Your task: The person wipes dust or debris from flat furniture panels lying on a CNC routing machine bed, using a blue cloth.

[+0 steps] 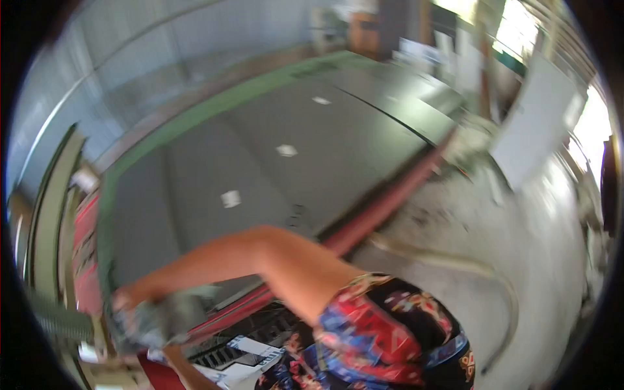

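My right arm reaches across my front to the lower left, and my right hand [125, 301] is at a blurred grey bundle [166, 320]. It touches or holds the bundle, but its fingers are smeared by motion. What the bundle is does not show clearly. Below it, a bare forearm, apparently my left one, rises toward the same bundle; my left hand is hidden behind it. Both lie by the near left corner of a large table covered with dark grey sheets [214, 153].
Small white pieces [231, 198] lie on the sheets. A red rail [364, 227] runs along the table's near side, with white printed packaging [250, 351] beside it. A hose [455, 261] curves over the floor. A pale panel [539, 123] leans at right.
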### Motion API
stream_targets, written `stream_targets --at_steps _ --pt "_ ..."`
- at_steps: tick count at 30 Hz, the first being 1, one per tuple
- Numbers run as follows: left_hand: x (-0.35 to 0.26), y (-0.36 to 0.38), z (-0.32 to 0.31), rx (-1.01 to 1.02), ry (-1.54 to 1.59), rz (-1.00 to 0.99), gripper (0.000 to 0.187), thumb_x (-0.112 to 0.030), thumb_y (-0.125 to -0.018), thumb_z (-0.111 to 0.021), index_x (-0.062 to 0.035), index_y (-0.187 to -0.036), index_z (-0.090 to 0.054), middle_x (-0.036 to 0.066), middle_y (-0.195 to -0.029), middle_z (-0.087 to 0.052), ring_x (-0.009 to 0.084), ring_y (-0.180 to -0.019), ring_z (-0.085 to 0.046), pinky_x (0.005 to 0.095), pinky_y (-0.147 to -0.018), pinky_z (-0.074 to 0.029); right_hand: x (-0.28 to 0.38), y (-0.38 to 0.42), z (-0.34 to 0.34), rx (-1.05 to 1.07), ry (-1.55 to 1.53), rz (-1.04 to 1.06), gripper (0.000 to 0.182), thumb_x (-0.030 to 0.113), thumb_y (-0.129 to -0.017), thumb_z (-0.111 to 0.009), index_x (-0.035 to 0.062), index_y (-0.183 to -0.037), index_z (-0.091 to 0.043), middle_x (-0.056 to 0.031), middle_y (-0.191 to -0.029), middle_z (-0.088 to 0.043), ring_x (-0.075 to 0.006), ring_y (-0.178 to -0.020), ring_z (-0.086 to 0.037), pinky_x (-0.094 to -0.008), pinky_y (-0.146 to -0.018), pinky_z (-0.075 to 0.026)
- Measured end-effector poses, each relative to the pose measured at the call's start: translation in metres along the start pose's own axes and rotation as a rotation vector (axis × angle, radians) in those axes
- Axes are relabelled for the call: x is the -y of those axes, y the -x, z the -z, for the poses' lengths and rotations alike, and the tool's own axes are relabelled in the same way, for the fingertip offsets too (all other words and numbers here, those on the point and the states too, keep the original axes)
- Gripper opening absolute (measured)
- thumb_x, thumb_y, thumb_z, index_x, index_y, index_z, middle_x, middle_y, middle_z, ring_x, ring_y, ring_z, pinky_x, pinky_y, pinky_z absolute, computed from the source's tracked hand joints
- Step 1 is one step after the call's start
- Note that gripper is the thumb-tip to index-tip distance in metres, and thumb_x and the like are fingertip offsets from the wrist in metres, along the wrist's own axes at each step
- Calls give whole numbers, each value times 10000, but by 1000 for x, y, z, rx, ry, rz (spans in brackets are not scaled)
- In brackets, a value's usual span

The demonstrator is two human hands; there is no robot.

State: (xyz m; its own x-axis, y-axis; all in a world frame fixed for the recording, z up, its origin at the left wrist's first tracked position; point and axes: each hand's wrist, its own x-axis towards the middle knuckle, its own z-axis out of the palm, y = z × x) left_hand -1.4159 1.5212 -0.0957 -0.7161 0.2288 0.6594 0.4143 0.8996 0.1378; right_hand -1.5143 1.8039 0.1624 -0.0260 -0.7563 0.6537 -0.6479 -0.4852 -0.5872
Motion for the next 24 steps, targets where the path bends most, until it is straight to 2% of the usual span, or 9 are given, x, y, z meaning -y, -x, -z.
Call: stream_targets --at_steps 1,3,8,11,15,18,19,21,24 --pt "19 0 -33 -145 497 425 399 -269 -719 -700 -12 -1002 -588 123 -878 -614 297 -847 -581 407 -753 -482 4 -18 -6 36 173 -85 268 259 -801 -641 21 -922 -613 -117 -816 -611 -236 -736 -590 -378 -653 -476" --pt "10 -12 -45 -143 954 882 444 -246 -739 -681 -3 -1077 -528 112 -972 -558 295 -927 -541 400 -825 -445 33 -57 -18 115 385 -191 255 249 -793 -643 39 -935 -617 -112 -827 -617 -234 -744 -596 -377 -658 -481" --pt "23 -15 -26 358 906 806 898 -490 -805 -628 8 -1420 -205 150 -1472 -242 352 -1314 -260 467 -1087 -221 66 -90 4 43 553 -240 241 223 -771 -650 83 -967 -626 -98 -855 -632 -230 -763 -611 -374 -669 -494" --pt "-27 11 -27 325 1079 1068 703 -413 -802 -636 -10 -1285 -320 129 -1276 -351 326 -1168 -366 446 -984 -309 78 -96 42 -12 644 -291 248 207 -758 -654 110 -986 -632 -90 -872 -641 -227 -775 -620 -372 -676 -501" --pt "-184 21 -32 91 1596 1455 446 -311 -798 -646 -35 -1104 -474 100 -1014 -496 290 -975 -508 418 -848 -426 91 -100 112 -84 780 -387 274 186 -741 -659 145 -1011 -639 -79 -894 -653 -223 -791 -631 -370 -685 -511" --pt "-277 8 -44 167 1889 1548 258 -234 -795 -654 -54 -968 -589 78 -818 -604 264 -830 -615 397 -745 -514 112 -82 169 -163 860 -461 303 170 -728 -663 171 -1030 -644 -71 -911 -662 -220 -802 -640 -368 -692 -519" --pt "-343 -40 -7 239 1772 1594 183 -222 -851 -607 -85 -972 -590 64 -817 -608 265 -809 -629 414 -700 -536 119 -77 185 -187 886 -475 314 165 -723 -664 180 -1036 -646 -69 -916 -665 -220 -806 -643 -367 -694 -521" --pt "-396 -81 8 307 1712 1700 243 -305 -887 -575 -85 -990 -564 76 -831 -611 306 -817 -637 444 -674 -541 144 -49 211 -270 917 -519 337 154 -715 -667 198 -1049 -650 -63 -928 -671 -218 -814 -649 -366 -698 -526" --pt "-403 -93 5 494 1747 1547 323 -351 -909 -527 -38 -987 -553 102 -868 -638 312 -866 -641 454 -704 -545 181 22 234 -381 959 -564 376 138 -702 -671 224 -1068 -655 -55 -944 -680 -215 -825 -658 -364 -705 -533"
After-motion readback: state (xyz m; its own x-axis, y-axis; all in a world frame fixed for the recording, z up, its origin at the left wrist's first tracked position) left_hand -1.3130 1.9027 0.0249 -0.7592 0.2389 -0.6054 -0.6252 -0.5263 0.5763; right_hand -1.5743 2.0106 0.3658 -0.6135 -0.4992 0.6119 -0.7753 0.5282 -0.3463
